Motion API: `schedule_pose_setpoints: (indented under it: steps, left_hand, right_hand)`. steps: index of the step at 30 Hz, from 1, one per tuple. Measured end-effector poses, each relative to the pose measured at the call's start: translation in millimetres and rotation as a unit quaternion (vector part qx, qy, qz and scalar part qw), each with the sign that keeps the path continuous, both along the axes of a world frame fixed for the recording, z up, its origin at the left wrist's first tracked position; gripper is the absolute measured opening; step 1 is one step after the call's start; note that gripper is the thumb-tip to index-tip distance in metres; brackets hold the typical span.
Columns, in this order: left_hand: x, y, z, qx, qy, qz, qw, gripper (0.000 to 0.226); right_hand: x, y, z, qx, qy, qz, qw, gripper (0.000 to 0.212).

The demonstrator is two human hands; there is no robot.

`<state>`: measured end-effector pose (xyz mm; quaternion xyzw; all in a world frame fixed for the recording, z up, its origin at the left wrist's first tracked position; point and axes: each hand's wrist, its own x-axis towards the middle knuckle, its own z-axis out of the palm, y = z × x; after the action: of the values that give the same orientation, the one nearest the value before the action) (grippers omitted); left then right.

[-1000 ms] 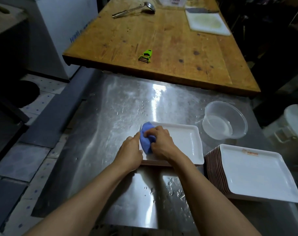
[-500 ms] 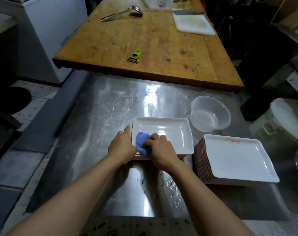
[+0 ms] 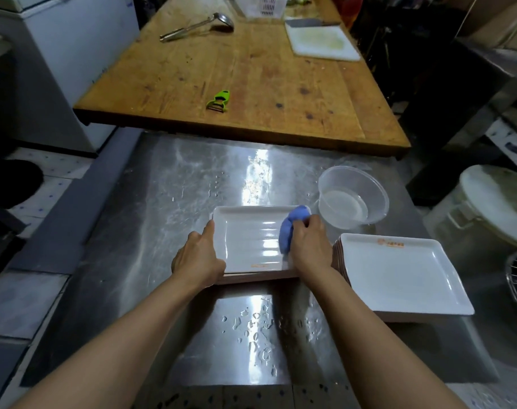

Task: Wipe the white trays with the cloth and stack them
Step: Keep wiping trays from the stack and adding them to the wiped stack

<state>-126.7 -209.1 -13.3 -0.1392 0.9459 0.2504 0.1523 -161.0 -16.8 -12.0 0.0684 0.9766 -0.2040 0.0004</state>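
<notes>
While the left hand (image 3: 196,259) grips the left edge of a white tray (image 3: 248,240), thumb on top of the rim, the tray lies flat on the shiny metal surface (image 3: 151,219). It seems to sit on another tray, whose brown edge shows below it. Over at the tray's right side, the right hand (image 3: 308,246) is curled around a blue cloth (image 3: 289,230) and presses it down on the tray. Just past that hand stands a clear plastic bowl (image 3: 353,199) with some water in it. Next to the tray, on the right, is a stack of white trays (image 3: 398,274) with brown sides. Water drops lie on the metal near the arms. Farther back, a green peeler (image 3: 218,100) lies on the wooden surface (image 3: 251,72).
</notes>
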Motion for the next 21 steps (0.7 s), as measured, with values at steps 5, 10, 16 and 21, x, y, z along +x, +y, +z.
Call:
schedule_pose_setpoints:
  steps: [5,10,16,21]
  left_hand:
    - [3.3,-5.1,-4.0,0.034,0.010,-0.001,0.999,0.085]
    - [3.9,-5.1,-4.1,0.052,0.017,0.004,0.999,0.085]
    - [5.8,-5.3,-0.9,0.070,0.020,0.004,0.997,0.075]
    - [7.3,-2.1,0.4,0.053,0.014,0.010,0.998,0.070]
  right_hand:
    - [-11.7,-21.7,-11.7,0.016,-0.024,0.068,0.997,0.040]
    - [8.8,-60.0,-18.9,0.018,-0.025,0.238,0.971,0.051]
    - [25.0,-53.5,-8.9,-0.007,-0.054,0.226,0.973,0.050]
    - [27.7,-8.4,7.1,0.057,-0.079,0.114,0.989,0.035]
